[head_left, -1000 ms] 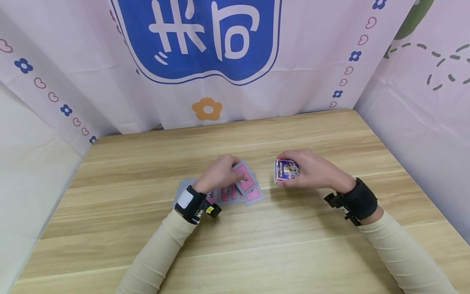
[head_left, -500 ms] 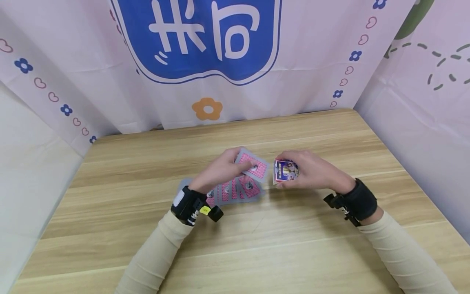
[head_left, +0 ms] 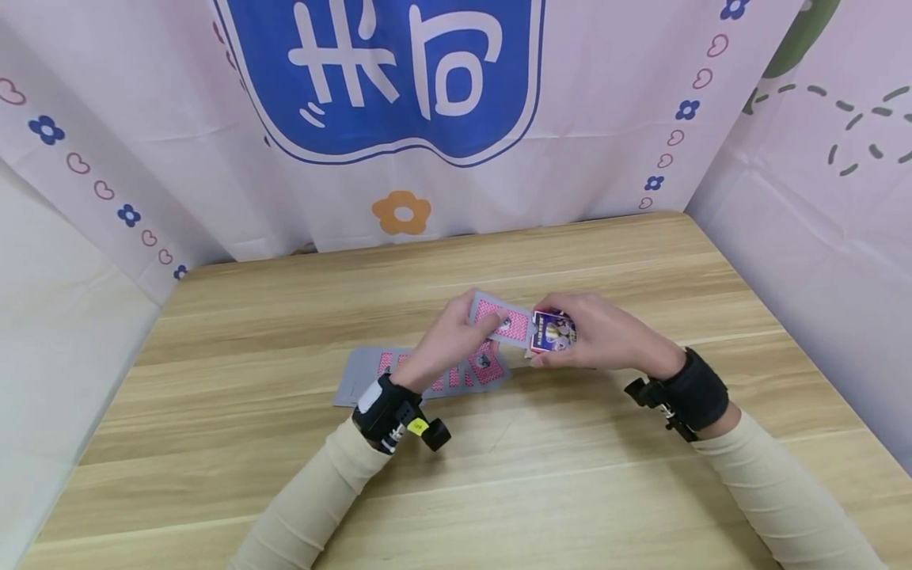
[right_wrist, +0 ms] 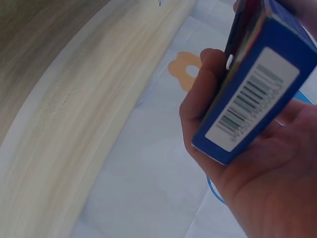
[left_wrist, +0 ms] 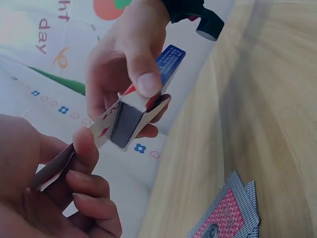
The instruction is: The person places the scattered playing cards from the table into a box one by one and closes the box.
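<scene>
My left hand (head_left: 450,339) pinches a playing card (head_left: 518,328), pink-patterned back up with a grey border, between thumb and fingers. The card's far end is right at the open end of a small blue card box (head_left: 552,332). My right hand (head_left: 606,336) grips that box by its sides. In the left wrist view, the card's edge (left_wrist: 105,126) lies at the mouth of the box (left_wrist: 169,62), where a dark inside shows. The box's barcode end (right_wrist: 250,101) faces the right wrist camera. Spread cards (head_left: 359,376) lie under my left wrist, overlapping, partly hidden by it.
A wood-grain table (head_left: 456,491) carries the cards. A white printed cloth (head_left: 299,206) hangs behind its far edge, and another pale cloth (head_left: 819,261) hangs at the right. Each wrist wears a black strap (head_left: 701,388) with a small camera.
My left hand has lifted the card from the spread and carried it right, turning it until it meets the open end of the box. My right hand and the box have hardly moved.
</scene>
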{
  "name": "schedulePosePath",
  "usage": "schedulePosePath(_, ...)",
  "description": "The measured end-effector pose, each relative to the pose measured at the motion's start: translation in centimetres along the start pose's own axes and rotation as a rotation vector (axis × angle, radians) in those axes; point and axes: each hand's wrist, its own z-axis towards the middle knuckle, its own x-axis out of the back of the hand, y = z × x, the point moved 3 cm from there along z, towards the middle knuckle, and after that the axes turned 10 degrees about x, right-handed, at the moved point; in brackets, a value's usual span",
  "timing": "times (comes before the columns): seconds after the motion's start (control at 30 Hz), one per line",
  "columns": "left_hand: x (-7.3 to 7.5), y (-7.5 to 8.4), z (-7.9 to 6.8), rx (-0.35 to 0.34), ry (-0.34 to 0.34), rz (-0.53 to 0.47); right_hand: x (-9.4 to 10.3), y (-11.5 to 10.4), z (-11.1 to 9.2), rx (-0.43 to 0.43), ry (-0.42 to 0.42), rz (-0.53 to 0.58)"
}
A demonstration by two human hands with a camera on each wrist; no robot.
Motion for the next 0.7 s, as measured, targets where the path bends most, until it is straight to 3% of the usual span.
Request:
schedulePosePath(0.1,-0.5,0.0,0.0,-0.009,0.016,0.014,0.1,-0.1,0.0,-0.001,0.015,-0.009)
schedulePosePath(0.3,-1.8,-0.1,-0.2,0.028,-0.047,0.051,0.0,-0.3,0.1,0.024,0.02,-0.009)
schedulePosePath(0.43,-1.3,0.0,-0.3,0.085,0.01,-0.021,0.2,0.2,0.0,-0.012,0.02,-0.021)
schedulePosePath(0.53,-0.7,0.1,-0.2,0.088,0.066,-0.089,0.5,0.7,-0.1,-0.049,0.031,-0.033)
schedulePosePath(0.7,-0.7,0.3,0.1,0.049,0.027,-0.049,0.7,0.7,-0.2,-0.037,0.049,-0.034)
